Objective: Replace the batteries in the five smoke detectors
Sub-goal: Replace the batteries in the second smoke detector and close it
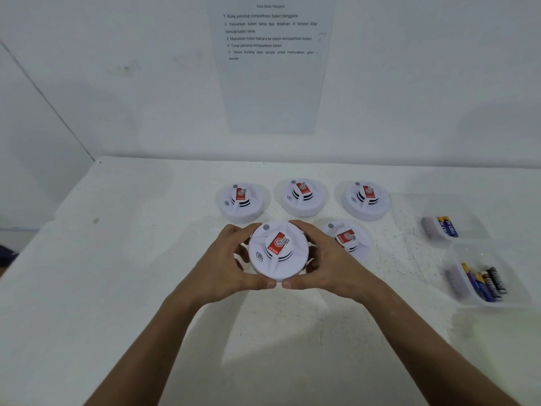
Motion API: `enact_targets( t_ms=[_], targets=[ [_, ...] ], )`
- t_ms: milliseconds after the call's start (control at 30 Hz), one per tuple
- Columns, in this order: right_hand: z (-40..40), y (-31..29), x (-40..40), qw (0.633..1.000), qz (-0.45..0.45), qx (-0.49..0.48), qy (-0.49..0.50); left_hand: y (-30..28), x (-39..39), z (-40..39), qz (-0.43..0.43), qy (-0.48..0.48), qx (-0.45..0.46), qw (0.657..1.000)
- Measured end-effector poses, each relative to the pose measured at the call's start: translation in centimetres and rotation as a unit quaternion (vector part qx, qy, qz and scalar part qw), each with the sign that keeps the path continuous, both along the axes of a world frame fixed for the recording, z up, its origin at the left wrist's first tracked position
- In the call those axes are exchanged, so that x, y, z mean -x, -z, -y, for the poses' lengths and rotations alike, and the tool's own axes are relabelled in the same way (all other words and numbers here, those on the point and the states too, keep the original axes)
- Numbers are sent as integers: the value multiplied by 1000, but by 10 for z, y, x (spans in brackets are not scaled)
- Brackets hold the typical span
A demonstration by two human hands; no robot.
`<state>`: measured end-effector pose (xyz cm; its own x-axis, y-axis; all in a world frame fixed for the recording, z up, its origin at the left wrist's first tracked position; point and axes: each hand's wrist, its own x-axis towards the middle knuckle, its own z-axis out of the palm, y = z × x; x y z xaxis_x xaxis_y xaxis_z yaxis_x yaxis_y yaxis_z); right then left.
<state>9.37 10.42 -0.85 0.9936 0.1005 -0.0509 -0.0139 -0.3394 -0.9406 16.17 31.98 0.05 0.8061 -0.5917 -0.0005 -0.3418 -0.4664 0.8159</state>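
— White plastic, round and flat, that was the front-left smoke detector [278,250] of the five, and it sat between both hands, face up, with its red label showing.

— How were the fingers placed?

— The left hand [225,259] curled round its left rim, the right hand [325,259] round its right rim, thumbs nearly meeting at the near edge. Both clamped on the rim; neither was nearer.

— And the battery door?

— I judged it to be underneath, so the disc's flat axis wanted flipping.

— The others?

— Three detectors stood in a back row [303,197], a fourth [347,238] just beside the right hand. Battery tubs [483,276] lay well to the right on the table [131,273].
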Motion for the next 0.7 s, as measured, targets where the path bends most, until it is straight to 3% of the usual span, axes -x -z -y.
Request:
enact_targets(
  t_ms=[700],
  targets=[
    [-16,35,-22,995,34,27,87,31,-32,3,8,-4,-14,1000]
  ],
)
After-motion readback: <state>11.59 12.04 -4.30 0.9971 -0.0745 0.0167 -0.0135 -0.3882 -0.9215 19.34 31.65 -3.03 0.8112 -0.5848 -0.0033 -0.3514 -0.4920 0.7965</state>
